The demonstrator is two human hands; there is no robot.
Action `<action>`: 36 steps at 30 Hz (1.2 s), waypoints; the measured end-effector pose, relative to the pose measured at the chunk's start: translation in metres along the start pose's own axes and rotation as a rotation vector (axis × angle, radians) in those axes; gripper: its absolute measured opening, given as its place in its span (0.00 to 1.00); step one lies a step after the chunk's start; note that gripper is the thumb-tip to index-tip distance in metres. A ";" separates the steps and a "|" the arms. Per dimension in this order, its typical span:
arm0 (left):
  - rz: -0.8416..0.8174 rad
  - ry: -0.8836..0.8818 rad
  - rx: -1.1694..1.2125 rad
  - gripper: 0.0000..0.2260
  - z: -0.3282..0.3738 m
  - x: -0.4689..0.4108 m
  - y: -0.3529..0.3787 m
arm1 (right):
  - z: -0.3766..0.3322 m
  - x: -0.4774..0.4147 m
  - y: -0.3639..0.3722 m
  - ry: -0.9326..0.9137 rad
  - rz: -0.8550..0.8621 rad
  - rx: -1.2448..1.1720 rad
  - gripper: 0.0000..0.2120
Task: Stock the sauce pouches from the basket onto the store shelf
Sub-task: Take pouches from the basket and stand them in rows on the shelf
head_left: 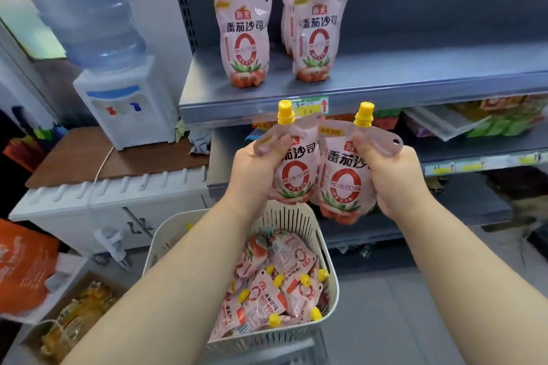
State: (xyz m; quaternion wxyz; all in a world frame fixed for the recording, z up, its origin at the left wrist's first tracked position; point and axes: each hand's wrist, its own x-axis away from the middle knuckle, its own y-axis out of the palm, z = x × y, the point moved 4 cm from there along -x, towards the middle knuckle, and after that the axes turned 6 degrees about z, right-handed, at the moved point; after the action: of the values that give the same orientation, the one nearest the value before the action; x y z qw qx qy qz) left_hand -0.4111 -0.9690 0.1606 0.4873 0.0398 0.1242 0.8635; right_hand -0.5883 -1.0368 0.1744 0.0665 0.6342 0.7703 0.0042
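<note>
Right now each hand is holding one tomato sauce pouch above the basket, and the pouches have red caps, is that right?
Not quite: the caps are yellow, not red, as the head view shows. The left hand holds one tomato sauce pouch and the right hand holds another pouch, both above the basket.
</note>
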 end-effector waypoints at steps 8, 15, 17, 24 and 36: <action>0.003 0.035 -0.013 0.09 0.014 0.011 0.107 | -0.043 -0.026 -0.091 -0.070 -0.002 -0.092 0.06; 0.073 0.078 -0.058 0.05 0.005 0.018 0.206 | -0.059 -0.065 -0.184 -0.053 -0.035 -0.103 0.06; 0.072 0.083 -0.064 0.05 0.003 0.021 0.232 | -0.066 -0.074 -0.209 -0.048 -0.052 -0.116 0.06; 0.090 0.121 -0.054 0.05 0.007 0.030 0.290 | -0.090 -0.095 -0.258 -0.030 -0.111 -0.127 0.09; 0.150 0.189 0.020 0.07 0.027 0.004 0.302 | -0.110 -0.136 -0.245 -0.021 -0.149 -0.127 0.10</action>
State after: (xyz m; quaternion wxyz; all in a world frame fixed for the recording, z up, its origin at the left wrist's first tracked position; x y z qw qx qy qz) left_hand -0.6596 -1.1101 0.2630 0.4071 -0.0278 0.1748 0.8961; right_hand -0.8138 -1.2087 0.2739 0.1147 0.5696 0.8128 0.0417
